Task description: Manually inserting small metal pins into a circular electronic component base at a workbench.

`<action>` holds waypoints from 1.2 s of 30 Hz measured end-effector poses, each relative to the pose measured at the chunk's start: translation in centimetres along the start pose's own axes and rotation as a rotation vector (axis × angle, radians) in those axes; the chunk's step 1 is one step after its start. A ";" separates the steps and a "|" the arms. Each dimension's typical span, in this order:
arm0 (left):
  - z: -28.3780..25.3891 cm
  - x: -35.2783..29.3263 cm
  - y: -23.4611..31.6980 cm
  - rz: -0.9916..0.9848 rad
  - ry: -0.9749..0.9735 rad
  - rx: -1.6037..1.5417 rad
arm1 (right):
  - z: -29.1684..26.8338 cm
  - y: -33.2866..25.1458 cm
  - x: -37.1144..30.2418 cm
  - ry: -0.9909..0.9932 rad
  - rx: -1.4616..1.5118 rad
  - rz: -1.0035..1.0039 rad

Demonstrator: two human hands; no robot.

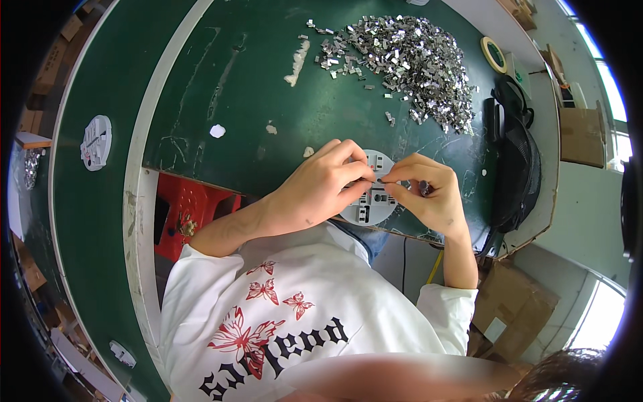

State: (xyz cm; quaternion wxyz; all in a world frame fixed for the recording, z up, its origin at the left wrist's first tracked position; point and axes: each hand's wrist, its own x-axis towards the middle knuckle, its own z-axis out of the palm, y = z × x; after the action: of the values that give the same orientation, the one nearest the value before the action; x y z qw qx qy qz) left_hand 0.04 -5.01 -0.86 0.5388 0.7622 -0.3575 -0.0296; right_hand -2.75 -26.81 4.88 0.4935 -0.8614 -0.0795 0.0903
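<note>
A round, light-grey plastic disc point(383, 213) with slots and small dark parts lies at the table's near edge, under both hands. From the left, my left hand point(329, 177) reaches over it, its thumb and index finger pinched together near the middle; what they grip is too small to make out. My right hand point(432, 193) is closed opposite, its thumb and fingertip pinching at a tiny dark spot close to the left fingertips. Shiny metal pieces point(423, 188) show in the curl of the right fingers. Both hands partly hide the disc.
A large heap of small silvery metal clips point(422, 60) covers the far right of the green table point(221, 144). A black mesh bag point(519, 167) and a tape roll point(493, 55) lie at the right edge. Another grey disc point(96, 143) rests on the left surface. A red stool point(194, 201) stands below.
</note>
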 end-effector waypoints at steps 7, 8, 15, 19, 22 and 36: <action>0.0 0.0 0.0 -0.004 -0.010 0.009 | 0.2 -0.1 0.1 0.010 -0.049 -0.018; 0.0 0.1 0.0 -0.002 -0.013 0.011 | 0.2 -0.2 0.1 -0.001 -0.067 -0.011; -0.1 -0.1 0.2 0.008 -0.011 0.023 | 0.2 -0.3 0.5 -0.035 -0.105 -0.015; 0.0 -0.4 0.0 0.017 0.013 0.031 | 0.2 -0.5 0.6 -0.044 -0.126 -0.006; 0.0 -0.5 0.0 0.029 0.020 0.024 | 0.3 -0.3 0.7 -0.053 -0.082 -0.018; -0.2 0.1 -0.3 0.041 0.015 0.016 | -0.1 -0.1 1.6 -0.116 -0.076 -0.027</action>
State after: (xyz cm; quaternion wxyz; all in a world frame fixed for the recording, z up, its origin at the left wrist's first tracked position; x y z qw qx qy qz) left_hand 0.38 -4.85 -0.97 0.5360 0.7591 -0.3693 -0.0098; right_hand -1.21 -26.54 4.90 0.4562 -0.8717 -0.1229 0.1302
